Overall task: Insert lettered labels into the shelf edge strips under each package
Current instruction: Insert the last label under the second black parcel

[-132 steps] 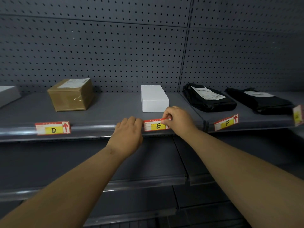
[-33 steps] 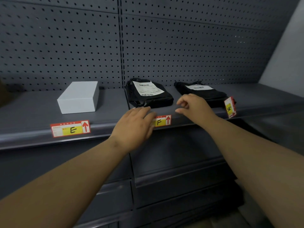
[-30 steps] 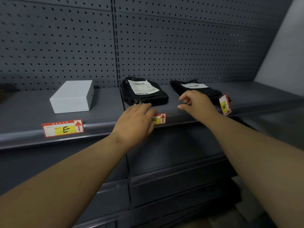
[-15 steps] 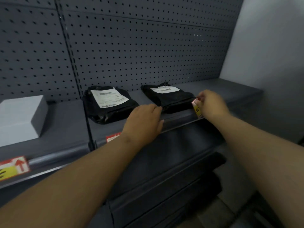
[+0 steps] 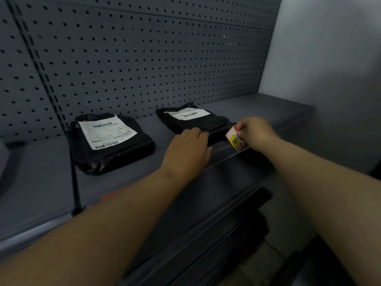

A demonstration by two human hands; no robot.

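Note:
Two black mailer packages lie on the grey shelf (image 5: pixel 37 182): one (image 5: pixel 111 141) near the upright post, one (image 5: pixel 195 120) further right. My right hand (image 5: pixel 256 132) pinches a red, white and yellow label marked G (image 5: pixel 234 140), which stands on end at the shelf edge strip (image 5: pixel 224 155) by the right package's front corner. My left hand (image 5: pixel 188 153) rests palm down on the shelf front just left of that label, fingers loosely spread, holding nothing. A red sliver of another label (image 5: pixel 112 196) shows in the strip behind my left forearm.
A grey pegboard (image 5: pixel 144 58) backs the shelf, and a pale wall (image 5: pixel 329 69) closes the right end. Lower dark shelves (image 5: pixel 206 234) run below. A black upright post (image 5: pixel 75 182) divides the shelf bays at left.
The view has swung right past the E and F labels. My right hand has reached the G label and taken hold of it. My left hand has slid right along the shelf edge.

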